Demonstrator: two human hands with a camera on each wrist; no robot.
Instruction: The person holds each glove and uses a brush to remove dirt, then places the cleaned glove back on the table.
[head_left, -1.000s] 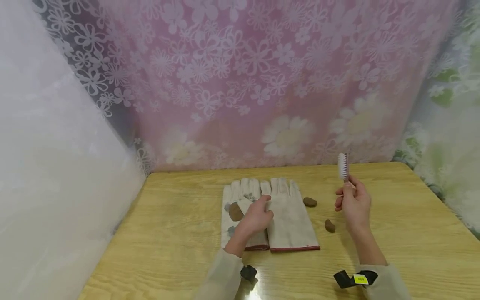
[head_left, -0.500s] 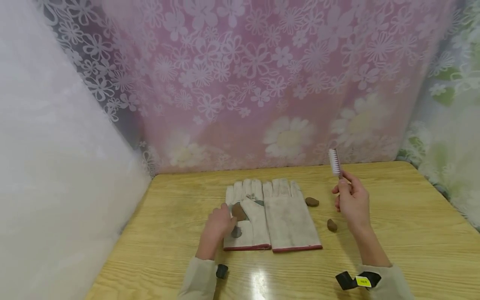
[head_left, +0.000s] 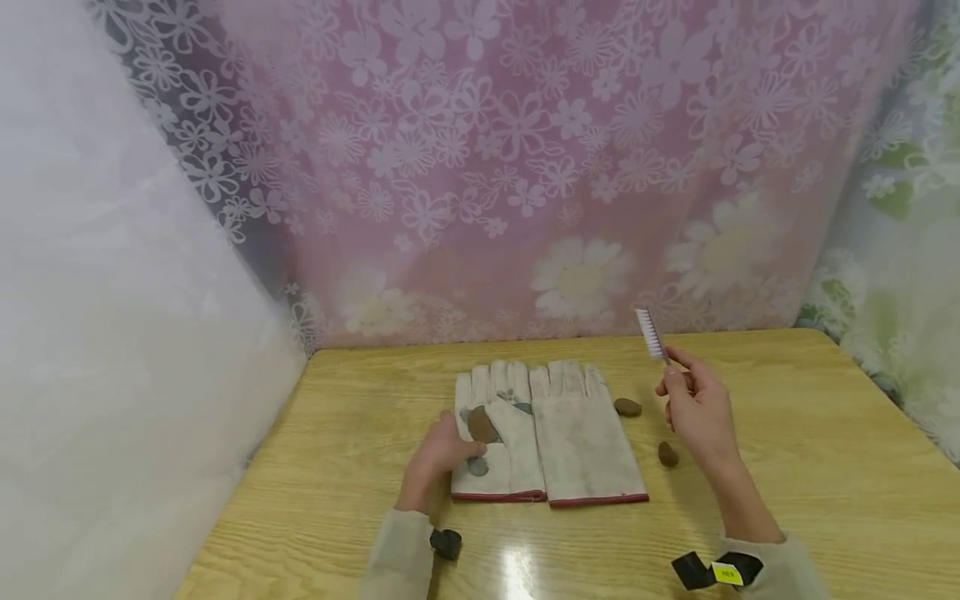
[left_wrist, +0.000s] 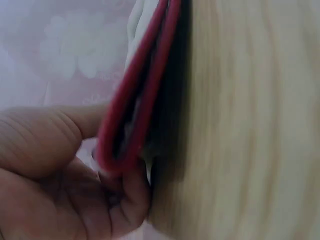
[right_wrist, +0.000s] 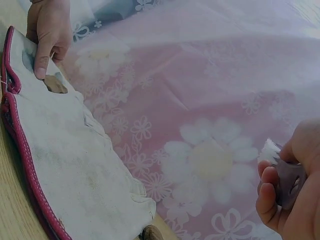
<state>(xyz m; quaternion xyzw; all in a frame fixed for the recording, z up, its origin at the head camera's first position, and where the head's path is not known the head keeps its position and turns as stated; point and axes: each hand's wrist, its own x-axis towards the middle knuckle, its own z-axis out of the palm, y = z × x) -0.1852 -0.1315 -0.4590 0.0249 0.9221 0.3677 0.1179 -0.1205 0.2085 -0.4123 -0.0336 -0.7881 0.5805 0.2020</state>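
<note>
Two pale work gloves with red-trimmed cuffs lie side by side on the table. My left hand pinches the outer edge of the left glove, thumb on top. In the left wrist view, fingers curl under the folded red cuff trim. A brown patch or lump, which I cannot tell apart, shows on that glove among grey-blue stains. The right glove lies flat, untouched. My right hand grips a small brush by its purplish-grey handle, white bristles facing left, raised above the table.
Two brown stone-like lumps lie right of the gloves, the nearer lump close to my right forearm. The wood-grain table ends at a pink flowered curtain. A white sheet hangs at the left.
My left hand has moved left from over the gloves to the left glove's outer edge and now pinches it. The brush has tilted and shifted left with my right hand.
</note>
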